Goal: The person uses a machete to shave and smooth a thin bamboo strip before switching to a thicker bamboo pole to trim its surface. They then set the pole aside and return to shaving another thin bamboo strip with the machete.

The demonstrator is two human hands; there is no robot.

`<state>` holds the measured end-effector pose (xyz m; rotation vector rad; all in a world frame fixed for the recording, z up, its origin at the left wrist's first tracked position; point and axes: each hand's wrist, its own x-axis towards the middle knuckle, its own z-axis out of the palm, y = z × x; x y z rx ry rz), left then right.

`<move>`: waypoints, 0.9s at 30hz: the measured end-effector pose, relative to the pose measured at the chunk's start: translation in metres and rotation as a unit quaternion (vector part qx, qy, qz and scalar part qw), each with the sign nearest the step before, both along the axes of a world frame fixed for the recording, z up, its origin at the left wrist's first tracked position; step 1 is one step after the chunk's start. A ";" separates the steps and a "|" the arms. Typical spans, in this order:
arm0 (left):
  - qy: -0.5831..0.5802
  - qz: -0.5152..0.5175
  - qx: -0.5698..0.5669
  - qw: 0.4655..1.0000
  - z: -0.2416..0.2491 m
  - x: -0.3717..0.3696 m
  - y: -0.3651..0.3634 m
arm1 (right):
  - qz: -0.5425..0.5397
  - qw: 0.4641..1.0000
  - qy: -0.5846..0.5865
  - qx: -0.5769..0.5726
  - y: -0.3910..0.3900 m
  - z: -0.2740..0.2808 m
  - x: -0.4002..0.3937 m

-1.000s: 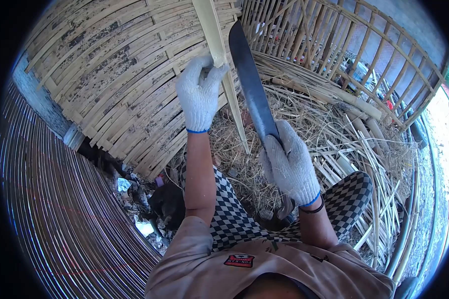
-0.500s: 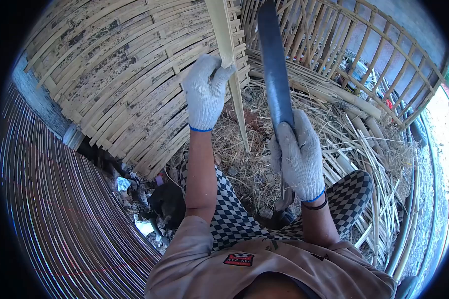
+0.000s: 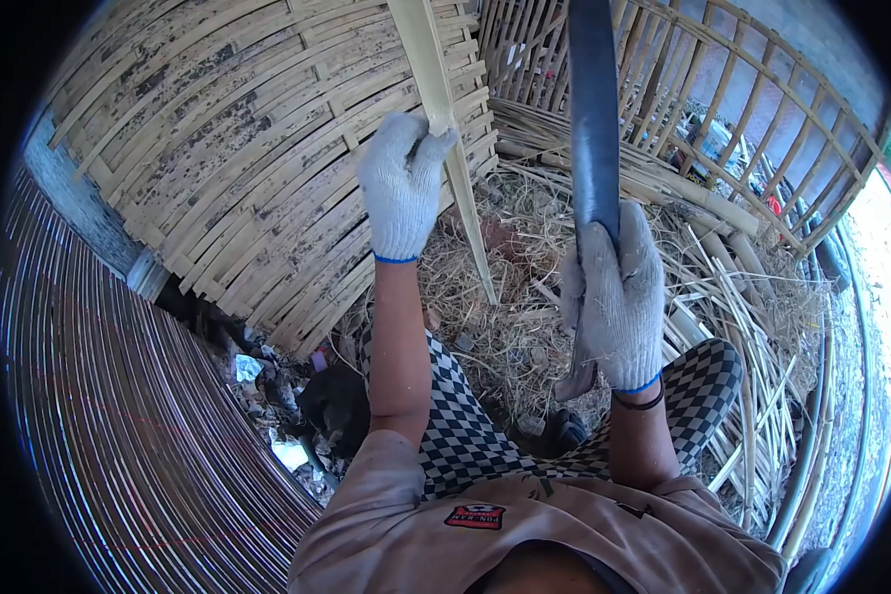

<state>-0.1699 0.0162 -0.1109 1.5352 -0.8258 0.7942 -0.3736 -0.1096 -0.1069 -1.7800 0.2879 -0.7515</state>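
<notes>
My left hand point(image 3: 403, 183), in a white knitted glove with a blue cuff, grips a long pale bamboo strip point(image 3: 428, 69). The strip runs from the top of the view down past the hand to a narrow tip over the shavings. My right hand point(image 3: 619, 302), gloved the same way, is wrapped round the handle of a large machete point(image 3: 594, 119). Its dark, broad blade points up and away, to the right of the strip and apart from it. The handle's end shows below the fingers.
A woven bamboo panel point(image 3: 238, 148) stands at the left, with thin rods point(image 3: 119, 396) below it. Shavings point(image 3: 505, 346) cover the ground between my knees. Split bamboo sticks point(image 3: 752, 366) lie at the right. A bamboo fence point(image 3: 762, 89) stands behind.
The machete and my right hand have moved to the right, away from the strip, and the blade stands more upright. My left hand and the strip have barely shifted.
</notes>
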 end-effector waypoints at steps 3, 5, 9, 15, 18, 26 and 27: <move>-0.006 -0.002 0.013 1.000 0.002 -0.001 -0.002 | 0.005 0.998 0.019 0.055 0.016 0.001 0.003; -0.007 -0.005 0.011 1.000 0.000 -0.001 -0.004 | 0.057 0.997 0.051 -0.029 0.015 -0.011 0.005; -0.010 -0.017 -0.007 1.000 -0.002 0.001 -0.005 | 0.082 0.994 0.075 0.018 0.008 -0.007 0.001; -0.008 -0.014 0.008 1.000 0.001 -0.003 -0.005 | 0.014 0.998 0.003 0.058 0.011 0.002 0.000; -0.020 -0.013 0.010 1.000 -0.001 -0.001 -0.006 | 0.059 0.998 0.035 0.015 0.013 -0.016 0.005; -0.010 0.011 0.006 1.000 0.001 0.001 0.000 | 0.011 0.999 0.018 -0.036 0.009 -0.009 0.005; -0.015 0.006 0.004 1.000 0.000 0.003 -0.002 | 0.018 0.999 0.033 -0.018 0.016 -0.008 0.006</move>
